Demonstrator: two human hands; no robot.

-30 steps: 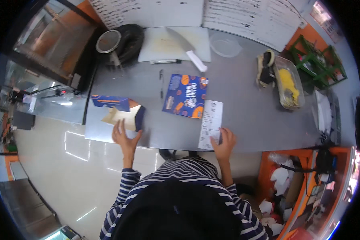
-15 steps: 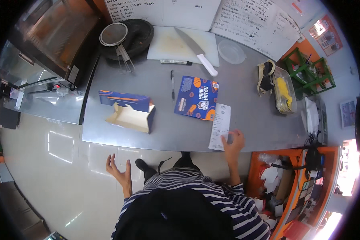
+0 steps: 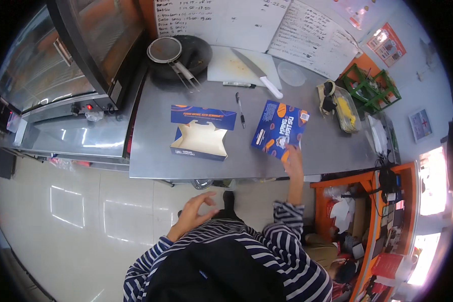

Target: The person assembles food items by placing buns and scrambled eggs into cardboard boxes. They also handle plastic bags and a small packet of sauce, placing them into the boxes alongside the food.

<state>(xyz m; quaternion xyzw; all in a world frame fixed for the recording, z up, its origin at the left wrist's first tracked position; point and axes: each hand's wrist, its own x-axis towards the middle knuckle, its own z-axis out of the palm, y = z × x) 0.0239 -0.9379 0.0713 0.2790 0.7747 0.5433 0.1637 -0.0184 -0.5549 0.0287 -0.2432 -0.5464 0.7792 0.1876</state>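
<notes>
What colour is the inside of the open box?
Pale cream: the open box shows a plain inside, seen best in the head view.

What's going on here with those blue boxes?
Someone in a striped shirt is at a metal table. Their right hand is at the lower corner of a flat blue carton and seems to be touching it. Their left hand holds nothing and is in front of the table. The other blue box stands open, with no food showing inside. A pen lies between them, and a knife rests partly on a cutting board.
</notes>
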